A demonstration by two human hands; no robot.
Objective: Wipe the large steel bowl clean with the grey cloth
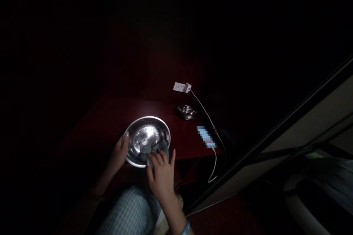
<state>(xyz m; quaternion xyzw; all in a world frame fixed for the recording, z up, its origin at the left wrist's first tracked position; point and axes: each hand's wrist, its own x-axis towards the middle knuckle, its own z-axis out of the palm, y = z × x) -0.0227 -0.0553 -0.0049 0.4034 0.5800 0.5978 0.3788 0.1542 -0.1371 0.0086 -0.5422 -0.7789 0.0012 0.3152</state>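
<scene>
A: Head view, what have you got?
B: Dark room. Steel bowl (pixel 134 137) at the front of the red bench (pixel 182 143), open side tilted toward the person. Can't tell if its base touches the bench.
A: Hands?
B: Left hand (pixel 120 152) grips the bowl's left rim, thumb on the rim, other fingers mostly hidden. Right hand (pixel 161 174) holds a grey cloth (pixel 146 148) against the near right of the bowl's inside. Fingers spread over the cloth, little finger sticking out. Ring (pixel 161 162) on one finger, blue band (pixel 186 227) at the wrist.
A: Rest of the bench?
B: Small metal dishes (pixel 187 112), looks like a stack, toward the back right, apart from the bowl. Phone (pixel 206 137), blurred out, near the right edge.
A: Power?
B: White socket (pixel 178 87) behind the bench, plug (pixel 188 87) in it. White cable (pixel 202 107) runs down from the plug past the phone; a white length also hangs from the phone's near end.
A: Below?
B: Checked fabric (pixel 129 211) under the hands.
</scene>
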